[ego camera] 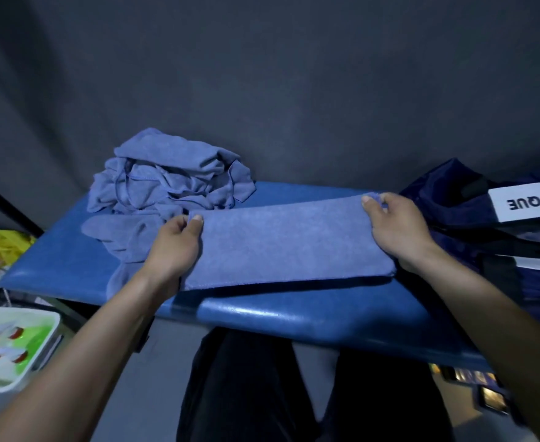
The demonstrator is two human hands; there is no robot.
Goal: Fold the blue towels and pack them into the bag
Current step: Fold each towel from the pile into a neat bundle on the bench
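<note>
The left hand pinches the far left corner of a folded blue towel, thumb on top and the fingers curled round the edge. The right hand grips the far right corner of the same towel, thumb pressed on its upper face and the fingertips tucked behind the hem. Both forearms reach in from the near edge of the view, and the towel spans the whole gap between the two hands.

The towel lies flat as a long band on the blue padded desk, its near hem running just inside the desk's near edge and its right end slightly farther from the viewer than its left.

To the left of the left hand, partly under the wrist, another blue towel lies loose and unfolded. Beyond it, at the far left of the desk, sits a crumpled heap of blue towels, touching that loose one.

At the right end of the desk, just beside the right hand, a dark navy bag lies slumped, with a white label reading LVQUE upside down.

Below the desk on the left stands a white tray holding small items with red parts. A yellow plastic bag shows at the far left. The person's dark trousers appear under the desk's near edge.
</note>
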